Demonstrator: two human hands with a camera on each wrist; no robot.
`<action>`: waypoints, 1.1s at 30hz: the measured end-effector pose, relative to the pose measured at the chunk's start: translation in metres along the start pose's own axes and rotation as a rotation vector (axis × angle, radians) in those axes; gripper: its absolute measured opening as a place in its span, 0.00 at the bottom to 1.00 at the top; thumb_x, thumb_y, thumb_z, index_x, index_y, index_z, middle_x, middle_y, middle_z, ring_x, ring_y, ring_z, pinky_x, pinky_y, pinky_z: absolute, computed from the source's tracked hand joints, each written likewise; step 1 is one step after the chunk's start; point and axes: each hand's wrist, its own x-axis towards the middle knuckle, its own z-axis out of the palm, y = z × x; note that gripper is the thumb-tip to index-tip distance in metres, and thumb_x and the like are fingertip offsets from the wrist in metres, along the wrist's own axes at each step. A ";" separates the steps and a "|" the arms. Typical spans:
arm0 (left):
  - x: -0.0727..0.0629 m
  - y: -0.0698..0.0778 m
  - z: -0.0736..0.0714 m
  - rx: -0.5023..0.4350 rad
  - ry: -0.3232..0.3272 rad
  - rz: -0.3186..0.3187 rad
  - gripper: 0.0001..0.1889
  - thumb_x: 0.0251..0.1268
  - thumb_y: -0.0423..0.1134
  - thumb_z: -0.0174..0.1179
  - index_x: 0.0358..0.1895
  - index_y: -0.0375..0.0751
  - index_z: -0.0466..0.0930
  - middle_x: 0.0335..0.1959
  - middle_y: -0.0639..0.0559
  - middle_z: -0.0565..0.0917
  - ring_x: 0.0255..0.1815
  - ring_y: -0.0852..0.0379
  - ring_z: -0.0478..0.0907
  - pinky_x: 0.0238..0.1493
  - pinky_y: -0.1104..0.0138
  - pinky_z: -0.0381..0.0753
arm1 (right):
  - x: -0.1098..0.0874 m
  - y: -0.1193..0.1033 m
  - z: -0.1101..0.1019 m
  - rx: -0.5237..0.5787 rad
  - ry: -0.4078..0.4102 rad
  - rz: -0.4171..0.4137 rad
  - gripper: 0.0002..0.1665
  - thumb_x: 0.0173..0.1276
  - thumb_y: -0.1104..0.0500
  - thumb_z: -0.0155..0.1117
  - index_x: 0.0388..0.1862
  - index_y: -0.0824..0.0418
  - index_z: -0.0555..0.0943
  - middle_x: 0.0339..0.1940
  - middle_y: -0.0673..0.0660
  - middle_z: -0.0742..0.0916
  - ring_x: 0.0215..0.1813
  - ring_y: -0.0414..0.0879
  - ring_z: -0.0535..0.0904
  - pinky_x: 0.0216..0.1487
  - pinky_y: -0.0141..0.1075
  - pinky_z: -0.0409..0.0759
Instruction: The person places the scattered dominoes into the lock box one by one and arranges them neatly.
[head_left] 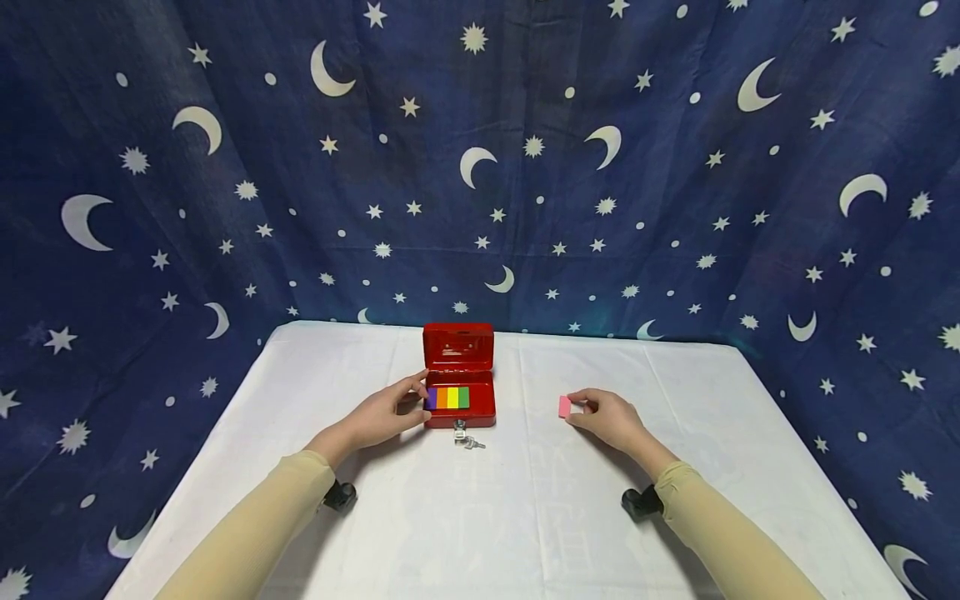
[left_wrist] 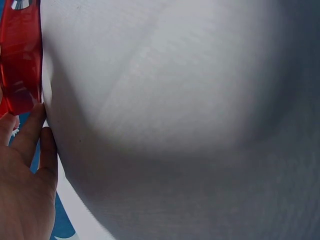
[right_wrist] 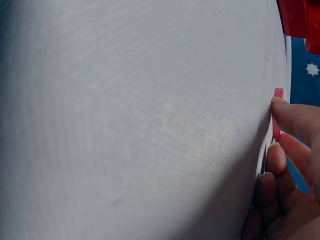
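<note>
A red cash box [head_left: 459, 422] stands with its lid up near the table's far side. In it lies a row of coloured blocks: purple, orange [head_left: 442, 398], yellow and green [head_left: 463, 397]. My left hand [head_left: 386, 414] holds the box's left end, thumb at the front corner and fingers along the side; the left wrist view catches straight fingers against the red wall. To the right of the box, my right hand [head_left: 609, 419] pinches a thin pink block [head_left: 564, 407] between thumb and fingers. It stands on edge close over the cloth in the right wrist view.
A silver lock [head_left: 459, 429] is at the box's front, with small keys [head_left: 472, 443] lying on the table just before it. White cloth covers the table [head_left: 480, 525]. A blue curtain [head_left: 540, 208] with moons and stars hangs behind and at both sides.
</note>
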 end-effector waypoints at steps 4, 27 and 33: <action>-0.001 0.002 0.000 -0.007 -0.003 0.002 0.15 0.69 0.55 0.64 0.50 0.55 0.74 0.81 0.62 0.58 0.75 0.51 0.67 0.74 0.43 0.62 | 0.001 0.002 0.001 0.021 0.001 -0.003 0.28 0.63 0.51 0.77 0.60 0.58 0.84 0.29 0.51 0.78 0.35 0.46 0.72 0.36 0.41 0.67; 0.000 0.002 0.001 -0.015 0.005 0.001 0.13 0.69 0.52 0.65 0.49 0.56 0.73 0.81 0.62 0.59 0.75 0.51 0.68 0.74 0.44 0.62 | 0.000 0.004 0.001 -0.031 0.040 -0.018 0.29 0.60 0.47 0.78 0.57 0.56 0.85 0.33 0.49 0.79 0.39 0.46 0.73 0.40 0.43 0.64; 0.000 0.002 0.000 -0.017 0.001 -0.002 0.14 0.69 0.54 0.65 0.50 0.56 0.73 0.81 0.62 0.59 0.75 0.51 0.67 0.74 0.43 0.62 | 0.000 0.003 0.001 -0.026 0.038 -0.019 0.29 0.60 0.47 0.78 0.58 0.56 0.84 0.33 0.49 0.79 0.40 0.46 0.73 0.42 0.45 0.64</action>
